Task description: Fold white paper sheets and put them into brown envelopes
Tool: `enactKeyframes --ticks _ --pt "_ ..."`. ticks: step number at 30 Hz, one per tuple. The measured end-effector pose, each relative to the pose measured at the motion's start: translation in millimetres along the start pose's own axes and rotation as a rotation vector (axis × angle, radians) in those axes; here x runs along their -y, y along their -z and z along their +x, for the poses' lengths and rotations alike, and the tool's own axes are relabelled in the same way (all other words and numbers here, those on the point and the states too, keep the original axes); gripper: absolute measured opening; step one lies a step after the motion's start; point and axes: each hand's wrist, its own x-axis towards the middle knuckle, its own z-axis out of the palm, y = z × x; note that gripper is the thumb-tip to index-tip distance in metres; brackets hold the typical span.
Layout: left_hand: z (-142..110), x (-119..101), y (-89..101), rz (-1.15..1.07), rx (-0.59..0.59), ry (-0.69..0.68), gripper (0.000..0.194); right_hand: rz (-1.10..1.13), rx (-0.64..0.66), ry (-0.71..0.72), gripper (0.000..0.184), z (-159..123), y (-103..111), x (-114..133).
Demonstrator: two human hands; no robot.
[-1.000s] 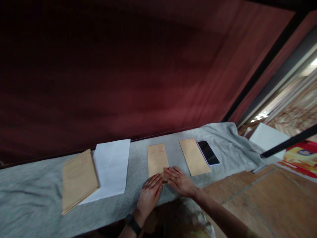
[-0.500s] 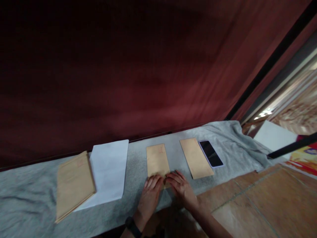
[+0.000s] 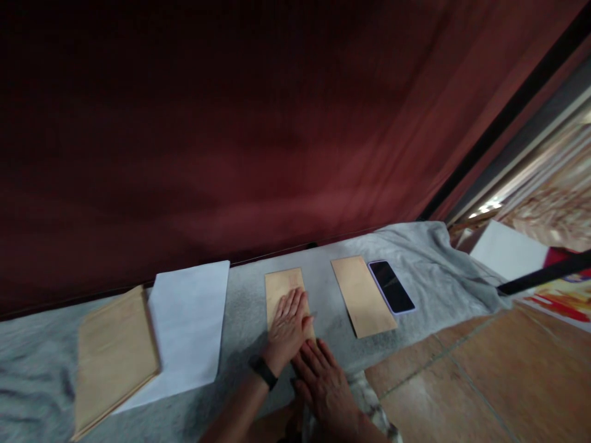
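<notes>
A brown paper envelope (image 3: 279, 282) lies on the grey cloth in front of me. My left hand (image 3: 287, 321) rests flat on its middle, fingers stretched toward the far end. At the near end of the same envelope, my right hand (image 3: 322, 376) lies with its fingers extended, fingertips close to the left wrist. Much of the envelope's lower part is hidden under both hands. To the right lies a second brown envelope (image 3: 362, 295), and beside it a smartphone (image 3: 392, 287) with a purple edge.
On the left, a stack of brown envelopes (image 3: 115, 357) partly overlaps white paper sheets (image 3: 191, 320). Grey cloth (image 3: 244, 307) covers the narrow surface, with a dark red curtain (image 3: 277, 172) behind. Tiled floor (image 3: 443, 381) and a white box (image 3: 508, 249) are at the right.
My left hand has slid up the envelope and flattened. My right hand has drawn nearer to me and its fingers have straightened. The view has shifted slightly.
</notes>
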Motion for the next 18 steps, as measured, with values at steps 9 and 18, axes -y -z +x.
enactKeyframes --ticks 9,18 --pt "39.9 12.2 -9.4 0.052 0.036 0.09 0.064 -0.064 0.057 0.003 0.06 2.4 7.7 2.9" --pt "-9.2 21.2 3.1 0.032 0.067 0.03 0.055 -0.053 0.083 -0.024 0.057 2.0 7.2 5.0"
